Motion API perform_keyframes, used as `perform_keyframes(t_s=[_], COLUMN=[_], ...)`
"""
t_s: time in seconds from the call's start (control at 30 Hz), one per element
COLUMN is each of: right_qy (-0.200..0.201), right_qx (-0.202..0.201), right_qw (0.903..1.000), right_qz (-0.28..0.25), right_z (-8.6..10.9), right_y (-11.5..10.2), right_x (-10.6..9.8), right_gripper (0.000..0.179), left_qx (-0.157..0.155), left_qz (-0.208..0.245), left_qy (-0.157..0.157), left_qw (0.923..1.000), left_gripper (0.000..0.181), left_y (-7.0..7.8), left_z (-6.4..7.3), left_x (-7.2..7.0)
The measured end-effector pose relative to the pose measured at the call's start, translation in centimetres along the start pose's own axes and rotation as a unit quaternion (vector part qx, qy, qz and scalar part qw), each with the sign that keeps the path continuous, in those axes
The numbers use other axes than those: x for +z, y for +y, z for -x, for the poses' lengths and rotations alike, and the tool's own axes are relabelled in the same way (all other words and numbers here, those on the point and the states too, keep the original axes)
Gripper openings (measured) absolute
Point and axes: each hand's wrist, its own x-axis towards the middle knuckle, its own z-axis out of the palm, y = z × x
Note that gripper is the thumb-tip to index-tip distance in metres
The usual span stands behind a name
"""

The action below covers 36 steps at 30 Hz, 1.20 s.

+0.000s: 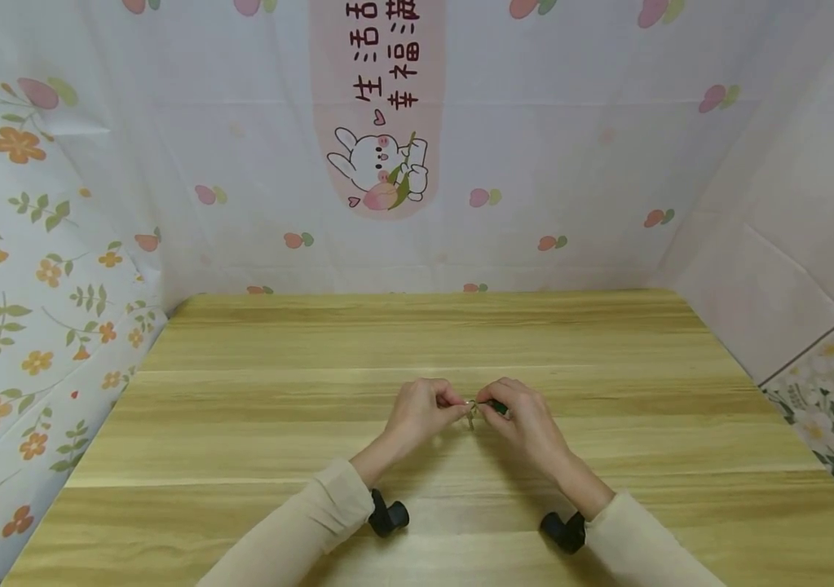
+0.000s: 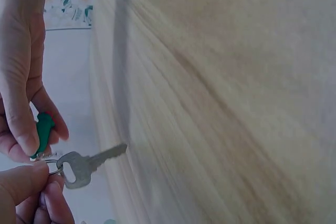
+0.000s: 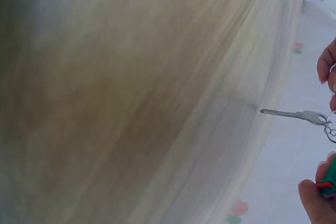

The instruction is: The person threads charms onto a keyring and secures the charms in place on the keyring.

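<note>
Presently, left hand [image 1: 417,412]: thumb and fingertips drawn together, pinching a thin metal ring [image 2: 54,167].
Right hand [image 1: 528,417]: fingers curled in, thumb and fingers gripping a green fob [image 2: 45,132]; the right wrist view shows a red detail on it.
Key [image 2: 79,169]: silver, threaded on the ring, hanging between the two hands with its blade pointing down; whether the tip touches the bench, I cannot tell.
Small chain links [image 3: 330,131]: beside the key's head, near the ring.
Sleeves [image 1: 288,526]: cream, on both forearms.
Black devices [image 1: 389,516]: one beside each wrist.
Bench [image 1: 240,456]: pale wood grain, under both hands.
Back cloth [image 1: 571,155]: white with small fruit-like prints, a rabbit drawing [image 1: 380,167] and writing on a pink panel.
Left cloth [image 1: 28,285]: orange flowers and green leaves.
</note>
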Motion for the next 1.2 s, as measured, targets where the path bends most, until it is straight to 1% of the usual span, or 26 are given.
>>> perform_keyframes(t_s=[0.1,0.23,0.4,0.57,0.77,0.9,1.03,1.2], right_qy=[0.009,0.025,0.039,0.045,0.046,0.045,0.035,0.027], right_qx=[0.005,0.004,-0.001,-0.006,-0.013,-0.022,-0.035,-0.062], right_qw=[0.9999,0.9996,0.9992,0.999,0.9988,0.9987,0.9982,0.9953], right_qz=[-0.009,-0.01,-0.002,0.001,0.007,0.012,0.035,0.069], right_z=[0.08,0.13,0.2,0.21,0.21,0.18,0.11,0.01], right_y=[-0.17,-0.19,-0.11,-0.16,-0.23,-0.33,-0.45,-0.67], right_x=[-0.04,-0.07,-0.04,0.01,0.07,0.01,-0.02,0.01], right_gripper=[0.016,0.017,0.017,0.018,0.018,0.017,0.014,0.017], left_qx=[0.014,0.031,0.044,0.053,0.053,0.053,0.06,0.067], left_qz=[0.008,0.006,-0.005,-0.008,-0.012,-0.022,-0.04,-0.064], left_qy=[0.007,0.016,0.023,0.025,0.024,0.023,0.024,0.03], left_qw=[0.9998,0.9994,0.9988,0.9983,0.9982,0.9981,0.9971,0.9953], left_gripper=[0.009,0.008,0.007,0.008,0.007,0.007,0.008,0.009], left_y=[0.18,0.38,0.49,0.45,0.49,0.51,0.55,0.66], left_z=[0.16,0.32,0.4,0.48,0.61,0.65,0.72,0.83], left_x=[0.15,0.31,0.48,0.64,0.7,0.72,0.71,0.7])
